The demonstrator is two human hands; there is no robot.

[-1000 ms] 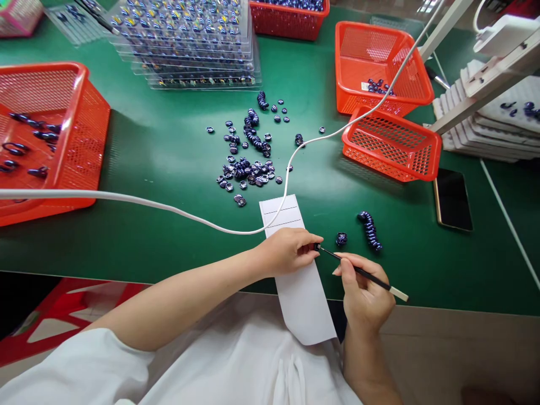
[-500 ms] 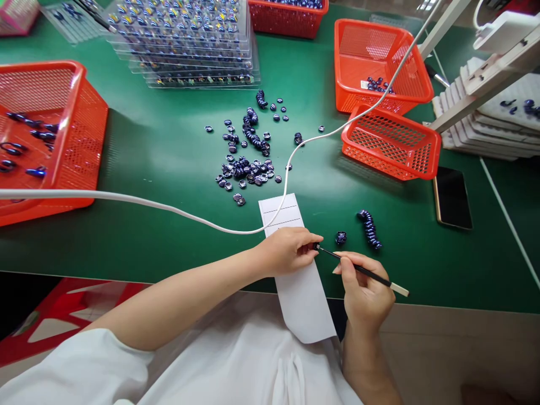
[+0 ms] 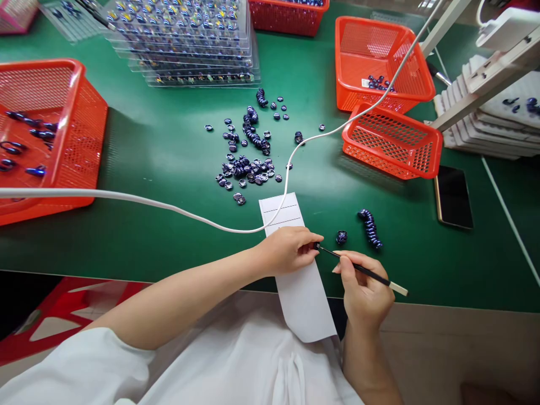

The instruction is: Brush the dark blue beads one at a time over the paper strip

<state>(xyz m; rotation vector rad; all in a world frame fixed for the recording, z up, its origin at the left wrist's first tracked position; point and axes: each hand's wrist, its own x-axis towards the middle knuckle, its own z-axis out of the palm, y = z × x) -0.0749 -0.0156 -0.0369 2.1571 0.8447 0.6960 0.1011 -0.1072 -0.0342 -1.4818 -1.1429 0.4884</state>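
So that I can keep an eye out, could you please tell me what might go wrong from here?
The dark piece pinched by the left hand is tiny and might slip if the thin tool in the right hand presses hard. The white cable crosses over the paper near the left hand and could snag it. The small dark cluster lies close to the right hand, which might knock it.

Glossy plastic on the red basket (image 3: 96,129) at left, matt paper on the strip (image 3: 304,298) at lower centre, shiny beads (image 3: 242,167) mid-frame.
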